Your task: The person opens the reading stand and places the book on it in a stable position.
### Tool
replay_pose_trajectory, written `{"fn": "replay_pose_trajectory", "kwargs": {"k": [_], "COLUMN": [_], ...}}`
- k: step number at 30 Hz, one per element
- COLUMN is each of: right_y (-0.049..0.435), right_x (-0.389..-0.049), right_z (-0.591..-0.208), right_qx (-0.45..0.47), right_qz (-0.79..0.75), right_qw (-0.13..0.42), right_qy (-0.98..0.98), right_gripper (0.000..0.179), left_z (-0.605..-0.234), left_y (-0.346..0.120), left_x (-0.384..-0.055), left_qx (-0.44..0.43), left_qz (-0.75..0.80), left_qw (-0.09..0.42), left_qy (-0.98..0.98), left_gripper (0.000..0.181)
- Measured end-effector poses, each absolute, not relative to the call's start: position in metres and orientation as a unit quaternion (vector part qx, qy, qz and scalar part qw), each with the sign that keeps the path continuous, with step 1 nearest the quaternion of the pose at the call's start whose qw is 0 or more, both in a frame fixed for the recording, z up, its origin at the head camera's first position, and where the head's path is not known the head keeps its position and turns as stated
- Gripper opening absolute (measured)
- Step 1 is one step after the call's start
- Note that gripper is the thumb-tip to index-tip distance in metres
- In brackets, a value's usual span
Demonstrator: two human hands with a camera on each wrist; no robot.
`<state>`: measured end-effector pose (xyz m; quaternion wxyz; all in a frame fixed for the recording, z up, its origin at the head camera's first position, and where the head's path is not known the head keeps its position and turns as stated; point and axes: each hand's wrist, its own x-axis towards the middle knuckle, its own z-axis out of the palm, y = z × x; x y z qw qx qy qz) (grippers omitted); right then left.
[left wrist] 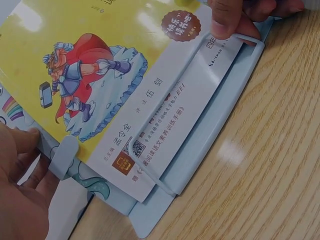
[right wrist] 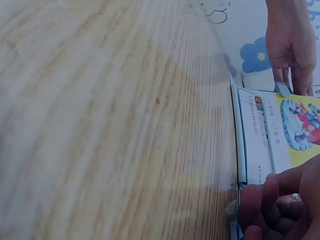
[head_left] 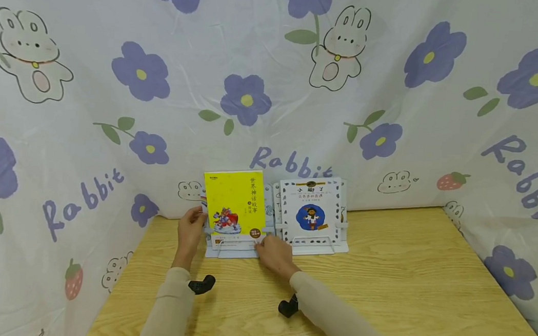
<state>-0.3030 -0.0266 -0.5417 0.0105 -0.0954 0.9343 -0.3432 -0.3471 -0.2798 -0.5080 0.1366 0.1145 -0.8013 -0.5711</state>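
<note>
A yellow book (head_left: 232, 201) with a cartoon figure on its cover leans on a pale blue book stand (head_left: 240, 254) at the back of the table. My left hand (head_left: 190, 232) holds the stand's left edge beside a side clip (left wrist: 65, 157), some of its fingers passing behind. At the book's lower right corner, my right hand (head_left: 276, 253) pinches the stand's front wire (left wrist: 150, 122), its thumb over the cover. Most of the right hand lies outside the left wrist view. The wire crosses in front of the cover's white lower band.
To the right, a white book (head_left: 310, 214) with a blue round picture leans on a second stand (head_left: 319, 250). Both stand on a wooden table (head_left: 405, 279) before a flower-and-rabbit curtain (head_left: 193, 45). Black wrist-worn devices (head_left: 201, 284) project below each wrist.
</note>
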Motion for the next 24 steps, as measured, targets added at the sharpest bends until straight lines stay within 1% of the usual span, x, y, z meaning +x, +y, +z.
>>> {"fn": "replay_pose_trajectory", "kwargs": {"k": [9, 16, 24], "right_y": [-0.0286, -0.0249, -0.0224], "right_x": [-0.3075, -0.3050, -0.3020], "right_z": [-0.5463, -0.5461, -0.5440], "right_qx": [-0.080, -0.069, -0.067], "right_qz": [-0.349, -0.372, -0.386], "right_qw": [0.021, 0.049, 0.051], "right_qy": [0.934, 0.924, 0.919], "right_gripper": [0.060, 0.061, 0.060], "left_z": [-0.5066, -0.5059, -0.5043], "left_y": [-0.2788, -0.2772, -0.2765], "left_x": [-0.3461, -0.3453, -0.3452], "left_qx": [0.118, 0.119, 0.123], "left_qz": [-0.572, -0.573, -0.579], "left_qw": [0.131, 0.133, 0.135], "left_qy": [-0.801, -0.800, -0.795], "left_gripper": [0.040, 0.040, 0.040]}}
